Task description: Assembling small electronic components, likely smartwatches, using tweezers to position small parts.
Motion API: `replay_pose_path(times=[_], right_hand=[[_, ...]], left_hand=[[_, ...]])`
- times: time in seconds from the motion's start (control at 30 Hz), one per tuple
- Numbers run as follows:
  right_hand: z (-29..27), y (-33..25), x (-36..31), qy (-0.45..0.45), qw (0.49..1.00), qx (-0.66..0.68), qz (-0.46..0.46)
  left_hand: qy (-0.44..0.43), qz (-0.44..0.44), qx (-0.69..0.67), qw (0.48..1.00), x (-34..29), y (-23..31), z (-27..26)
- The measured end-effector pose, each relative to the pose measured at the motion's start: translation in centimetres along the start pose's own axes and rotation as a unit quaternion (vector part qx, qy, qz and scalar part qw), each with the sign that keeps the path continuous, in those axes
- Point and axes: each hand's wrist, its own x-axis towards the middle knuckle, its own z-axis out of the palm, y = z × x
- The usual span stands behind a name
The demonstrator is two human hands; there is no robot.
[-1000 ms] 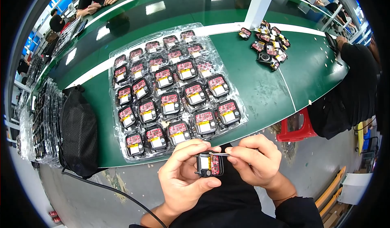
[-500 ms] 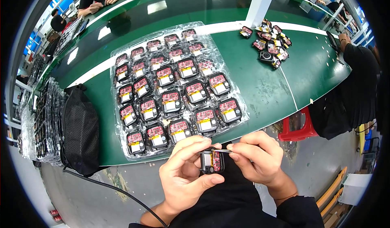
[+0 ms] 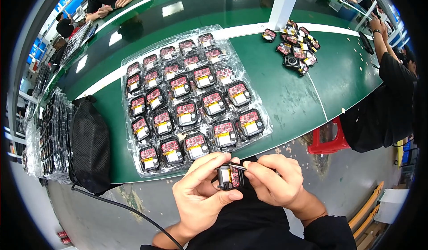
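Between the fingers and thumb of my left hand (image 3: 197,194) is an opened smartwatch body (image 3: 226,177), its black case showing a red circuit board and a silvery battery with yellow tape. My right hand (image 3: 278,178) is closed in a pinch on metal tweezers (image 3: 237,166). Their tips reach over the watch's upper edge; the exact contact point is too small to make out. Just beyond my hands, a clear plastic tray (image 3: 263,136) holds rows of similar open watch bodies on the green bench.
A loose heap of watch parts (image 3: 296,49) lies beside a white post (image 3: 285,5). Stacked clear trays (image 3: 53,134) and a black mesh bag (image 3: 90,145) stand at left. A red stool (image 3: 330,138) and a co-worker (image 3: 379,98) are at right. Another person sits across the bench.
My right hand has shifted slightly left and the tweezers now slant more steeply down over the watch. My left hand keeps its hold. The co-worker at right has raised an arm.
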Motion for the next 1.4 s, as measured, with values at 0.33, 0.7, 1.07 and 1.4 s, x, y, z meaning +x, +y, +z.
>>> replay_pose_path(times=[0.33, 0.7, 1.07, 1.4], right_hand=[[-1.6, 7.2, 0.9, 0.129, 0.981, 0.001, 0.148], [-0.1, 7.9, 0.9, 0.164, 0.960, 0.021, 0.227], [-0.2, 7.8, 0.9, 0.149, 0.960, 0.026, 0.234], [-0.4, 7.8, 0.9, 0.145, 0.960, 0.013, 0.238]], left_hand=[[-0.009, 0.075, 0.193, 0.978, 7.0, 5.0, 0.2], [-0.124, 0.235, 0.588, 0.764, 20.2, 2.6, 1.4], [-0.161, 0.137, 0.682, 0.700, 19.3, 3.3, 2.3], [-0.167, 0.252, 0.727, 0.616, 17.4, 2.8, 2.0]])
